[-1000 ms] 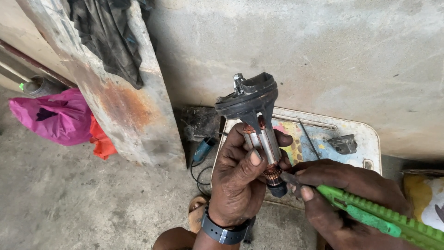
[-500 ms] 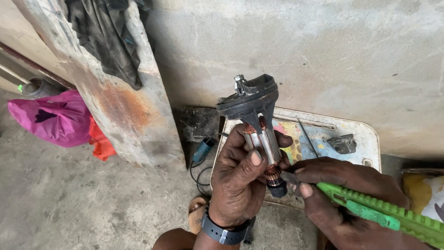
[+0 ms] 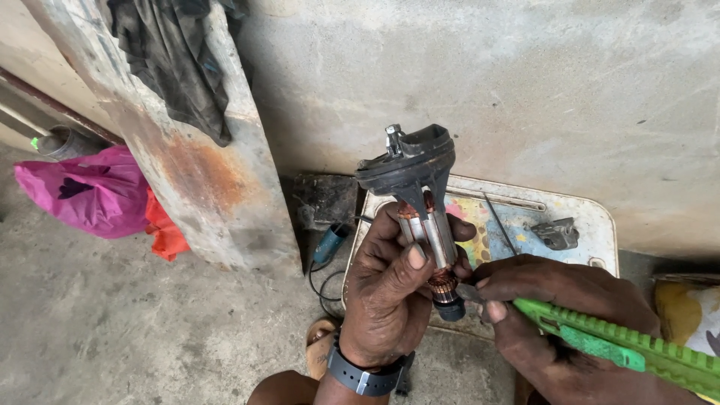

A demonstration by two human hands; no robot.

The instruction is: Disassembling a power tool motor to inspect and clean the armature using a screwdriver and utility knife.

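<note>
- Head view, concrete wall and concrete floor: unchanged against the earlier pictures; the camera sits a touch differently, nothing more.
- Rusted metal sheet, leaning on the wall, a dark cloth draped over its top; a pink bag lies at its foot. All as before.
- White tray table, printed top, beneath the hands; a small grey metal part rests on it, unmoved.
- Motor armature, black fan end uppermost, upright and slightly tilted, in front of the tray; position nearly identical to half a second ago, so the work reads as a slow, fine one at the copper commutator end.
- Left hand: clenched around the armature's laminated core, thumb laid across it, wrist strap showing.
- Right hand: closed on a green utility knife, index finger pressed forward, the blade tip touching the commutator; it has held there throughout.
</note>
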